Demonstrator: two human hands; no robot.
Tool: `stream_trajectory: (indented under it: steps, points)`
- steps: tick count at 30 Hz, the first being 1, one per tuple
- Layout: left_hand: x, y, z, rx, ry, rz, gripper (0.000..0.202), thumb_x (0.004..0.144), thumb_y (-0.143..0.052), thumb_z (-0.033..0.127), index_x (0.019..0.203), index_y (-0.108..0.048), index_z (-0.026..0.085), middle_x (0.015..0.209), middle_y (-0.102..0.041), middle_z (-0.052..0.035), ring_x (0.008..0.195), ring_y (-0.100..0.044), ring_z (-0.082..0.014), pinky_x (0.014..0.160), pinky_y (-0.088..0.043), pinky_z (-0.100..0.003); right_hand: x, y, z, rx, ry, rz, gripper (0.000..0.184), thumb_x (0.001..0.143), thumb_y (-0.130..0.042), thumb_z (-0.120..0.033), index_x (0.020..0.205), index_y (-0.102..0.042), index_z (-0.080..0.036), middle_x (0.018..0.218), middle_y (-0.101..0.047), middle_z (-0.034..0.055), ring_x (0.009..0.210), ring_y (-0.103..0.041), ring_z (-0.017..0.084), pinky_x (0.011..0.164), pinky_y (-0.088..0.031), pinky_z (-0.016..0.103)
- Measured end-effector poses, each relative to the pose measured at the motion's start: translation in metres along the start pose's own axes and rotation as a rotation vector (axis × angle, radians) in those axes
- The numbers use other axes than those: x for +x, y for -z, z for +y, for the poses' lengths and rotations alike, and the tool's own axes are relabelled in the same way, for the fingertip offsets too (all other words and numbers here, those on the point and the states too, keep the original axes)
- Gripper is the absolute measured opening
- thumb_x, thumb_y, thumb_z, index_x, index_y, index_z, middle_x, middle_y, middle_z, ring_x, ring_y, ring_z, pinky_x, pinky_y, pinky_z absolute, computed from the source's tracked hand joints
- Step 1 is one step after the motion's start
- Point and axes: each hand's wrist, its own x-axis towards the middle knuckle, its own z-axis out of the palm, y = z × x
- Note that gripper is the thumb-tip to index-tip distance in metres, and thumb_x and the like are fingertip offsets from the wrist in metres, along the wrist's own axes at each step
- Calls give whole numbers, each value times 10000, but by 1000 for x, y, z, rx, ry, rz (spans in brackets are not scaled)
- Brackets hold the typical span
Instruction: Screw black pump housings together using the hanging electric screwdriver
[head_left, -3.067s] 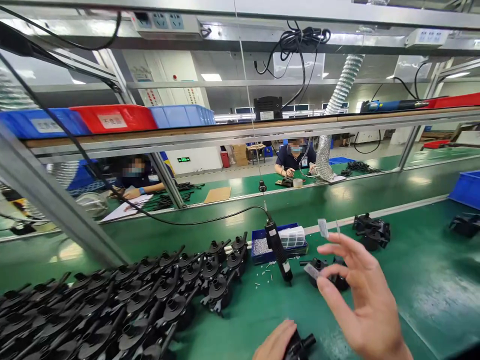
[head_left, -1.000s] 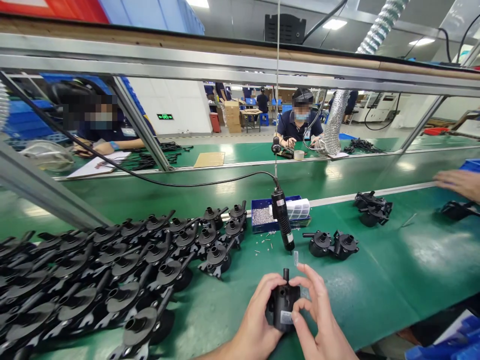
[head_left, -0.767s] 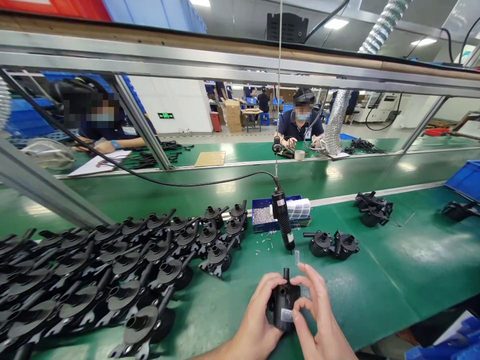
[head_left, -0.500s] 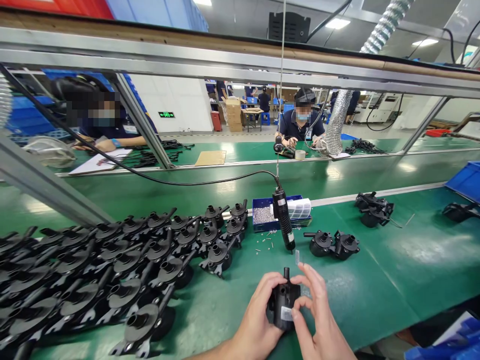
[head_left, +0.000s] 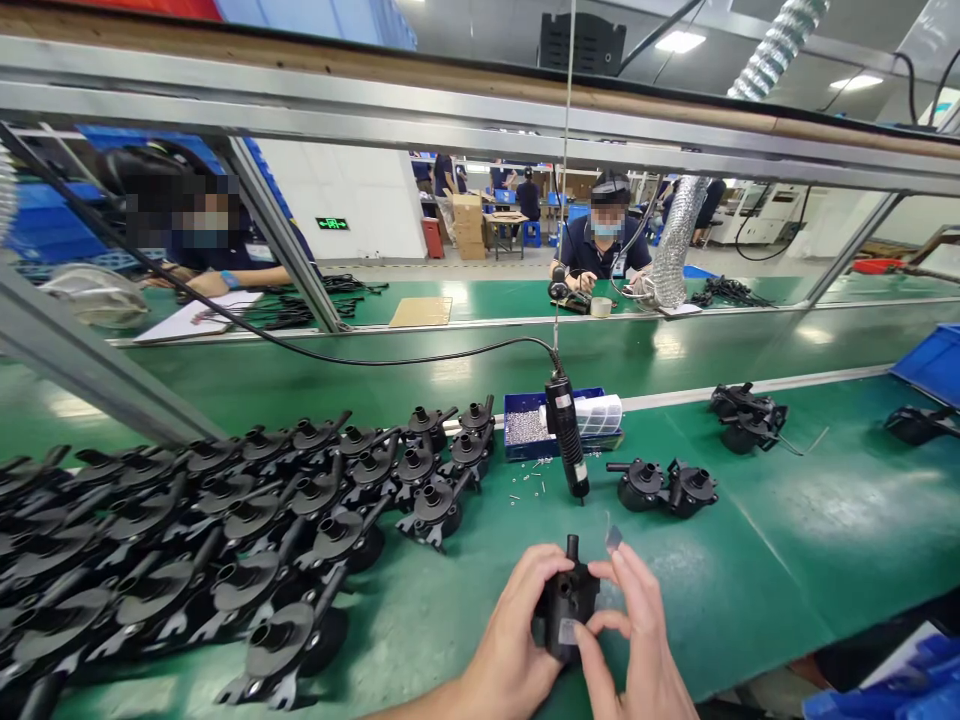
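A small black pump body [head_left: 568, 603] is held upright over the green bench near its front edge. My left hand [head_left: 514, 635] is closed round its left side. My right hand [head_left: 637, 640] presses its thumb against a small grey label on the pump's front, and a small strip of label backing [head_left: 613, 538] sticks up at that hand's fingertips. A black electric screwdriver [head_left: 568, 449] hangs on a cable just behind the pump.
Several black pump bodies [head_left: 225, 530] fill the bench at the left. A blue tray of screws [head_left: 525, 428] and a label roll [head_left: 600, 414] sit behind the screwdriver. More pumps [head_left: 664, 486] lie to the right. Two people work across the conveyor belt [head_left: 465, 375].
My right hand came down from mid-air onto the pump. Another person's hand at the far right edge withdrew. In the last half second my thumb slid lower over the label.
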Motion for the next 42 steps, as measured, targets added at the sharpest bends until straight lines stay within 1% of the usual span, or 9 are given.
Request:
stream_trajectory:
  steps: [5, 8, 12, 16, 21, 25, 31, 37, 42]
  points:
    - [0, 1, 3, 53, -30, -10, 575, 895, -620, 26, 1395, -555, 303, 1330, -638, -96, 1266, -669, -221, 1064, -599, -345, 10, -4, -3, -147, -19, 6, 863, 1087, -564, -235, 1786, -70, -338, 1779, -259, 186, 1570, -440, 470, 1124, -585, 721]
    - [-2, 2, 3, 82, -54, -41, 563, 901, -594, 13, 1385, -572, 300, 1344, -643, -97, 1263, -676, -216, 1063, -598, -338, 19, -11, -3, -62, -78, -36, 1001, 994, -647, -216, 1775, -36, -355, 1797, -189, 163, 1646, -296, 457, 1227, -465, 762]
    - [-2, 2, 1, 17, -37, -63, 532, 930, -620, 55, 1397, -562, 302, 1371, -626, -103, 1299, -657, -223, 1094, -584, -355, 24, -10, 14, 113, -205, -84, 1153, 862, -783, -190, 1744, -66, -385, 1777, -194, 142, 1642, -301, 435, 1289, -393, 728]
    - [2, 0, 3, -53, 4, -35, 561, 915, -687, 72, 1396, -551, 326, 1352, -635, -88, 1284, -667, -230, 1069, -593, -356, 29, 13, 44, 281, -242, -108, 1064, 890, -828, -280, 1716, -167, -394, 1679, -319, 138, 1484, -514, 387, 1160, -570, 629]
    - [1, 0, -6, 3, 187, 37, 673, 820, -650, 26, 1419, -526, 307, 1364, -646, -93, 1274, -672, -271, 1113, -574, -469, 68, 43, 58, 155, -50, 250, 645, 1067, -690, -323, 1640, -397, -363, 1578, -438, 144, 1283, -635, 320, 1038, -637, 574]
    - [4, 8, -16, 114, 373, 139, 748, 931, -654, 153, 1594, -358, 330, 1581, -543, -158, 1487, -549, -375, 1226, -445, -711, 116, 48, 74, 117, -84, 393, 765, 1018, -759, -415, 1665, -369, -297, 1654, -283, 171, 1485, -485, 361, 1254, -475, 646]
    - [4, 12, -3, 419, 7, 237, 769, 990, -606, 133, 1679, -292, 267, 1718, -369, -231, 1636, -364, -393, 1259, -397, -696, 126, 45, 84, 279, -168, 330, 838, 987, -795, -469, 1668, -321, -348, 1646, -379, 162, 1293, -668, 291, 1072, -656, 523]
    - [-3, 14, 9, 576, -336, 51, 929, 901, -841, 216, 1657, -308, 293, 1576, -620, -221, 1598, -459, -414, 1306, -241, -721, 87, 49, 43, 665, -351, 206, 960, 917, -907, -412, 1664, -306, -454, 1669, -404, 139, 1193, -735, 256, 858, -705, 363]
    - [-2, 18, 12, 569, -316, -84, 913, 914, -745, 135, 1680, -281, 310, 1392, -763, -147, 1526, -570, -374, 1333, -163, -717, 64, 26, 34, 890, -439, -62, 936, 940, -887, -415, 1662, -292, -393, 1666, -416, 164, 1336, -671, 294, 971, -657, 421]
